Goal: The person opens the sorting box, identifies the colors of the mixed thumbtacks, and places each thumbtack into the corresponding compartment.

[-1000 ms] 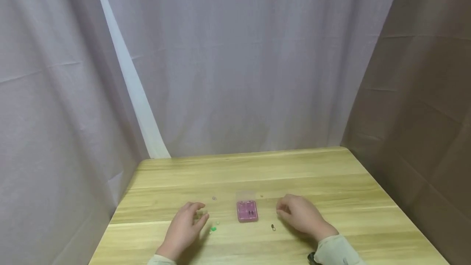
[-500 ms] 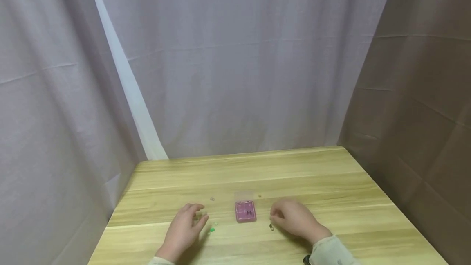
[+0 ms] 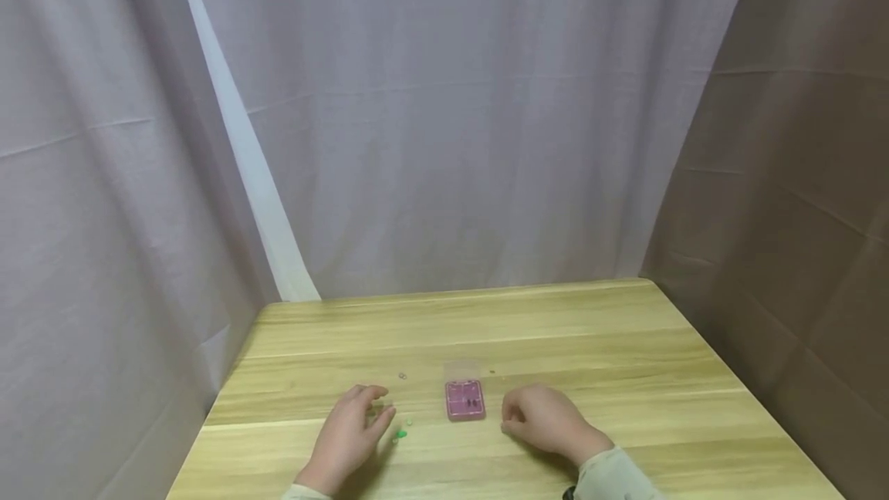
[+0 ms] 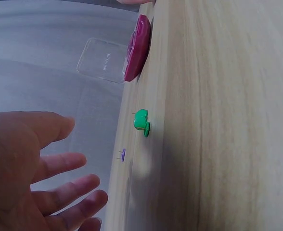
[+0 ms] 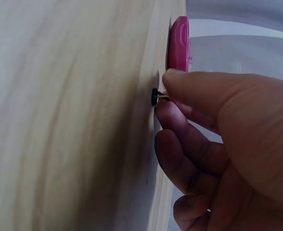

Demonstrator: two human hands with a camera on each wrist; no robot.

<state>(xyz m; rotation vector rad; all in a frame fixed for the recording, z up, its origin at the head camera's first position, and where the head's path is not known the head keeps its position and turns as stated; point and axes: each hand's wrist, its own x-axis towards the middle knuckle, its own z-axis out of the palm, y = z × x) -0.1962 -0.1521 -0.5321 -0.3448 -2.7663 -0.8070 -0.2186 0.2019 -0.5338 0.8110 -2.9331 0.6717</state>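
My right hand [image 3: 550, 419] has its thumb and index finger around a small black earring [image 5: 155, 96] with a thin gold-coloured post, pinching it at the tabletop. The head view hides this earring behind the hand. A pink compartment box [image 3: 454, 393] lies between the hands, its clear lid [image 4: 96, 60] swung back. Small dark pieces [image 3: 471, 403] sit in one of its compartments. To the left, my left hand [image 3: 345, 436] hovers with relaxed, spread fingers, holding nothing. Beside it on the wood are green earrings [image 4: 141, 119] and a small purple stud [image 4: 123, 155].
Farther back on the wooden table [image 3: 556, 322] lie a tiny pair of ring-like pieces [image 3: 402, 376] and a tiny dark piece [image 3: 491, 371]. A pale bead-like piece [image 3: 410, 423] is near the green ones. Grey curtains [image 3: 444, 137] surround the table.
My right hand has moved left and toward me, down to the black earring, and now pinches it. The left hand has stayed in place. The box has not moved.
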